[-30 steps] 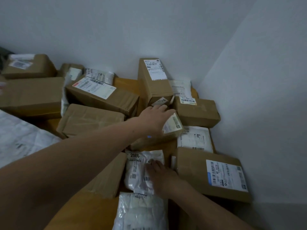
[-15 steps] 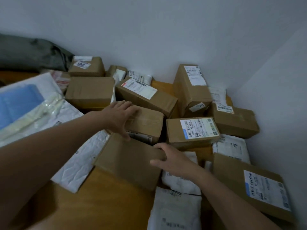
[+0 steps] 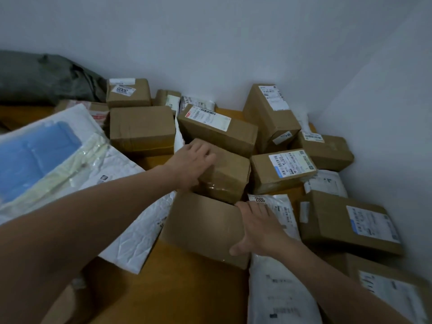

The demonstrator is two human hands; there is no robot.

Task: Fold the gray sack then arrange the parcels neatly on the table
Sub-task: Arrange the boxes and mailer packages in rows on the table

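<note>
Head view: wooden table (image 3: 187, 288) in a wall (image 3: 233, 43) corner, covered with parcels. The gray sack (image 3: 46, 76) lies bunched at the far left against the wall, behind the 3005 box (image 3: 128, 92).

The left hand (image 3: 194, 164) grips the taped box (image 3: 224, 176) mid-table, fingers curled over its top and thumb down its near-left side. That box sits tilted, its near end touching the plain flat box (image 3: 205, 228). The right hand (image 3: 257, 228) is spread flat against the flat box's right edge. Its fingers are fairly straight, the thumb is on the box's top, and it closes round nothing.

The 2005 mailer (image 3: 280, 211) lies just beside and under the right hand. The big white mailer (image 3: 131, 230), blue showing through, lies at left and runs under the flat box's left edge. A blue-label box (image 3: 282, 169) stands just right of the taped box. A long labelled box (image 3: 217, 127) sits behind it, and a tall box (image 3: 268, 115) leans tilted in the corner. More boxes and white mailers lie along the right edge, touching.
</note>
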